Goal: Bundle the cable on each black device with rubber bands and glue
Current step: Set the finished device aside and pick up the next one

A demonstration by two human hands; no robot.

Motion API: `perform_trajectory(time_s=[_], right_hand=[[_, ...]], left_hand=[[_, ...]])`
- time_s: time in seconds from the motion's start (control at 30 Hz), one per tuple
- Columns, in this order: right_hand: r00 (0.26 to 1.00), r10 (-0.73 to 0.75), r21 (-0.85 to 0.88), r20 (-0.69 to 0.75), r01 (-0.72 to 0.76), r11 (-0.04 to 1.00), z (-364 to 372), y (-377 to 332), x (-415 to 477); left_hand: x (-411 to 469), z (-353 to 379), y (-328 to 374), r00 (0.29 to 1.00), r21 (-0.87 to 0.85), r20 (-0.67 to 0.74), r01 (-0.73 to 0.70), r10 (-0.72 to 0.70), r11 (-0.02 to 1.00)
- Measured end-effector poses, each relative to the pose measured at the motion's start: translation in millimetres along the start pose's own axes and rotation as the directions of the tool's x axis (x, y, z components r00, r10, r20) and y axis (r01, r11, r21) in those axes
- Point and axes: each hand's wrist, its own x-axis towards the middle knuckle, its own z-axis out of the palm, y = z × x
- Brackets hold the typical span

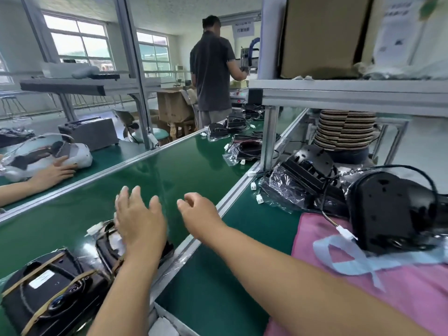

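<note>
While my left hand (pixel 139 220) lies flat with its fingers spread on a black device (pixel 135 248) at the near right edge of the green conveyor belt (pixel 169 170), my right hand (pixel 197 214) hovers just beside it over the belt's aluminium rail (pixel 232 197), fingers loosely curled and holding nothing. The device under my palm has its cable and a white connector (pixel 95 229) sticking out toward the belt's middle. Nearer to me, at the belt's near left corner, sits another black device (pixel 52 291) already crossed by tan rubber bands (pixel 36 269). On the side table to my right, an unbundled black device (pixel 388 209) rests on a pink cloth (pixel 363 287), its loose cable (pixel 423 174) arching over it. Beyond it lie more devices in clear plastic bags (pixel 288 187) along the table's far edge.
</note>
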Motion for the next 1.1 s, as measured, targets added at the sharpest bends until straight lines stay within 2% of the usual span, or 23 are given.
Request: perform_trajectory(time_s=[0.17,0.33,0.43,0.53,0.63,0.7,0.8,0.97,1.1], right_hand=[[0.952,-0.068,0.014,-0.299,0.076,0.997,-84.4,8.9,-32.6],[0.785,-0.141,-0.099,-0.603,0.102,0.99,-181.3,36.6,-73.1],[0.684,-0.152,-0.138,-0.714,0.075,0.988,-232.6,57.1,-98.8],[0.59,-0.097,-0.11,-0.801,0.014,0.994,-274.5,79.3,-115.5],[0.531,-0.039,-0.088,-0.847,-0.068,0.994,-306.7,101.8,-126.2],[0.535,0.008,-0.063,-0.845,-0.114,0.991,-320.4,116.9,-131.5],[0.582,0.094,-0.032,-0.807,-0.201,0.979,-329.0,139.1,-137.9],[0.66,0.108,-0.052,-0.744,-0.218,0.975,-321.8,158.4,-141.1],[0.696,0.161,-0.014,-0.7,-0.239,0.971,-311.9,161.7,-136.9]], left_hand=[[-39.5,43.5,83.1,0.968,-0.256,0.092,-0.205,0.235,0.945],[-88.1,87.7,157.9,0.879,-0.42,0.159,-0.353,0.45,0.836],[-115.6,110.4,192.7,0.811,-0.472,0.215,-0.402,0.544,0.785],[-136.8,131.7,221.3,0.753,-0.51,0.251,-0.431,0.608,0.744],[-153.0,153.0,241.8,0.7,-0.52,0.299,-0.45,0.648,0.726],[-161.6,166.7,249.7,0.673,-0.516,0.34,-0.451,0.657,0.728],[-171.6,184.4,255.2,0.651,-0.479,0.391,-0.46,0.651,0.747],[-177.0,203.4,250.9,0.682,-0.344,0.473,-0.439,0.557,0.83],[-180.6,211.8,246.9,0.692,-0.256,0.495,-0.462,0.525,0.849]])
